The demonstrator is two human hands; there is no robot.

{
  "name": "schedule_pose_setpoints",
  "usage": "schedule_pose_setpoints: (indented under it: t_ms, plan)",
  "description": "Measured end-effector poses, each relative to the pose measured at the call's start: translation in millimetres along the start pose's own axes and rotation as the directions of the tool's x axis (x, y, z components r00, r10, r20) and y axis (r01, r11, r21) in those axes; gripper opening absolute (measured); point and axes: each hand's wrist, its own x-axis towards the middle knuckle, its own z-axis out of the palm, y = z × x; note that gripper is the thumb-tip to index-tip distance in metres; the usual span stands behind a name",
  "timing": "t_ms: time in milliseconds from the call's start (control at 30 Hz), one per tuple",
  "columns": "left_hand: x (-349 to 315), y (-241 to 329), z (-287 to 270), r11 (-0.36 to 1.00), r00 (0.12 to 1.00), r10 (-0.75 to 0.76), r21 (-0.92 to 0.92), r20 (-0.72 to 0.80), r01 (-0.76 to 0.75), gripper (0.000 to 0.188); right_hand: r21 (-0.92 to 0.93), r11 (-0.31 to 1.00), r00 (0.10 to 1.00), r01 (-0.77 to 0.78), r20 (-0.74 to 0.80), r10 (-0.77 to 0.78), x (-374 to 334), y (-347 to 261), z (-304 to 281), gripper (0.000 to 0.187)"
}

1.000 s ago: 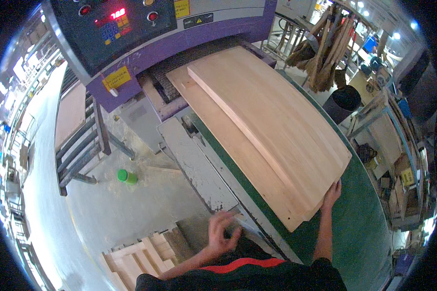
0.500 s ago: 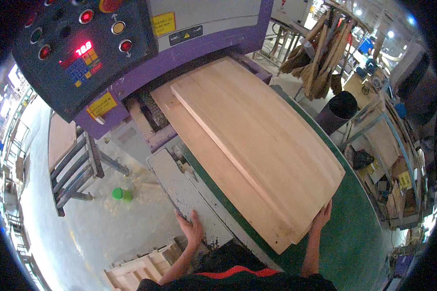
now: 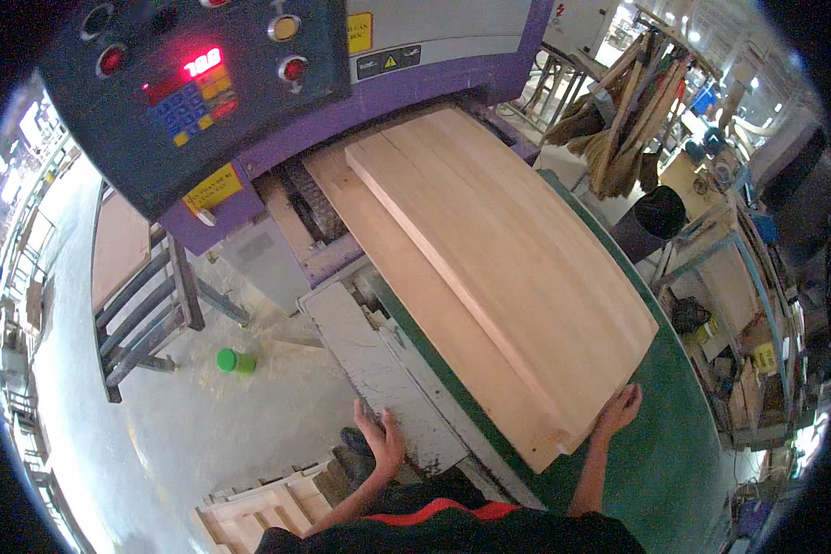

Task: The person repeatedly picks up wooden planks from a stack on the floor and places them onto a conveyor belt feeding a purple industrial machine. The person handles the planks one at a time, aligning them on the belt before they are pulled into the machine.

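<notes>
A thick pale wooden panel point(image 3: 499, 249) lies on a thinner, browner board point(image 3: 434, 305), both resting on a green conveyor belt point(image 3: 660, 462). Their far ends reach under the front of a purple machine point(image 3: 295, 134). At the panel's near right corner is my right hand point(image 3: 617, 413), its fingers loosely bent and apart beside the end edge; whether they touch it I cannot tell. My left hand point(image 3: 382, 441) holds nothing. Its fingers are spread next to the worn grey side rail point(image 3: 388, 369) of the machine.
A dark control panel point(image 3: 203, 92) with lit red digits and buttons overhangs the left. A dark slatted rack point(image 3: 148, 305) and a green container point(image 3: 235, 361) stand on the floor. Wooden pallet point(image 3: 263, 508) at lower left. Brooms point(image 3: 623, 120), a black bin point(image 3: 651, 217) and cluttered shelves point(image 3: 739, 342) line the right.
The view has shifted, so the machine and control panel sit further right and larger. My right hand's fingers show more beyond the panel's end edge. My left hand stays empty beside the rail.
</notes>
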Motion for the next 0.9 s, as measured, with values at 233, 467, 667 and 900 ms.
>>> schedule_pose_setpoints:
  t_ms: [233, 467, 667, 900]
  plan:
    - [95, -40, -145, 0.964, 0.996, -0.073, -0.260, -0.048, 0.058, 0.041, 0.135, 0.909, 0.919, 0.394, -0.097, -0.383, -89, -142, 16, 0.028]
    - [183, -9, -349, 0.969, 0.956, -0.036, -0.244, -0.290, -0.038, 0.034, 0.412, 0.767, 0.448, 0.491, 0.636, -0.628, -343, -299, 115, 0.020]
    - [161, -18, -481, 0.963, 0.785, -0.150, -0.270, -0.601, -0.023, 0.036, 0.773, 0.553, -0.306, 0.309, 0.632, -0.712, -534, -370, 174, 0.019]
    - [119, -64, -555, 0.940, 0.423, -0.323, -0.340, -0.847, 0.038, 0.038, 0.851, 0.505, -0.739, 0.143, 0.431, -0.517, -669, -417, 240, 0.019]
